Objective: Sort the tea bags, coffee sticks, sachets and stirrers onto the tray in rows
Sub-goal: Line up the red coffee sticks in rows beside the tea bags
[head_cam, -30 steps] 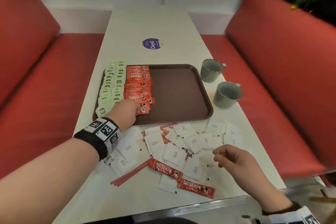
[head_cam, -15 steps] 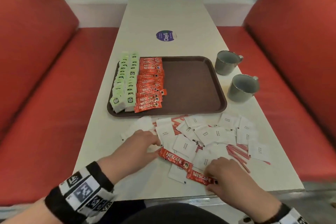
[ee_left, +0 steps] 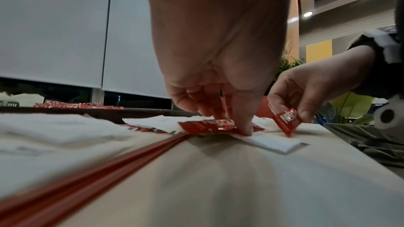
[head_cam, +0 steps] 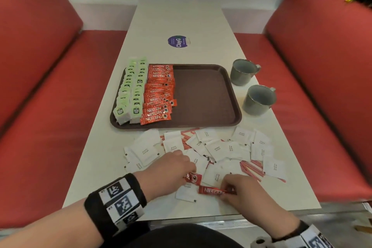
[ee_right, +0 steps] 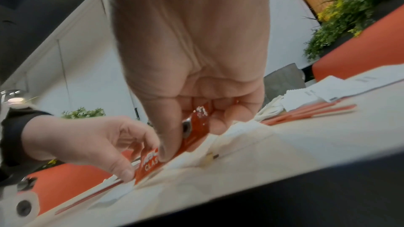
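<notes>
Red Nescafé stick (head_cam: 213, 190) pinched in right hand (head_cam: 244, 193) fingers; left hand (head_cam: 168, 173) fingers clamp another (head_cam: 193, 178). Tray (head_cam: 203, 96): tea bags (head_cam: 131, 90), coffee rows (head_cam: 160, 92) at 9 o'clock. White sugar sachets (head_cam: 217, 149), stirrers (head_cam: 251, 168) unsorted on surface (head_cam: 181, 22).

Left forearm coming in from the lower left of the head view, black band with printed markers on the wrist, left hand (head_cam: 169, 171) knuckles-up just left of frame centre. Fingers curled down, thumb (ee_left: 242, 123) and fingertips pinching a red coffee stick (head_cam: 193, 178), pretty clear in the left wrist view. Right forearm entering from the lower right corner, same kind of marker band at the wrist. Right hand (head_cam: 245, 193) low and centre-right, palm down, thumb (ee_right: 168, 144) and curled fingers nipping a second coffee stick (head_cam: 213, 190) at one end, tilted up off the surface. Both hands close together, not touching.
</notes>
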